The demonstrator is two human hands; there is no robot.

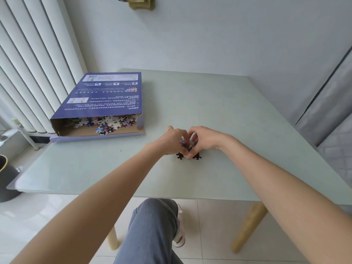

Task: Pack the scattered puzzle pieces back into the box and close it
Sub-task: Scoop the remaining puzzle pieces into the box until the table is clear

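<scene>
Far left, the purple puzzle box (99,103) lies flat on the pale green table (228,111), its near end gaping, flap (95,138) down, and a heap of packed pieces (108,123) shows inside. So most of the job looks done, I'd say. Moving right, my left hand (172,140) curls around a small cluster of loose pieces (185,144), fingers bent over them. My right hand (204,139) meets it, fingertips pinching the same cluster. Two dark pieces (188,155) sit on the table just below. Left to do: carry these over, tuck them in, shut the flap.
</scene>
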